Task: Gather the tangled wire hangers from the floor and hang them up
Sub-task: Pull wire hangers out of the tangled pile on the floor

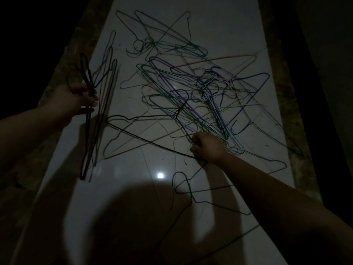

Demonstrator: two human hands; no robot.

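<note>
A tangle of thin wire hangers in green, purple, blue and dark colours lies spread over the pale tiled floor. My left hand is raised at the left and grips a small bunch of dark hangers by their necks, their bodies hanging down. My right hand is down at the near edge of the pile, fingers curled round the wire of a dark hanger that stretches left across the floor. A single green hanger lies apart, close to me.
Dark rough borders run along the left and right sides of the tiled strip. The scene is dim. A bright light spot reflects on the floor, and my shadow covers the near tiles.
</note>
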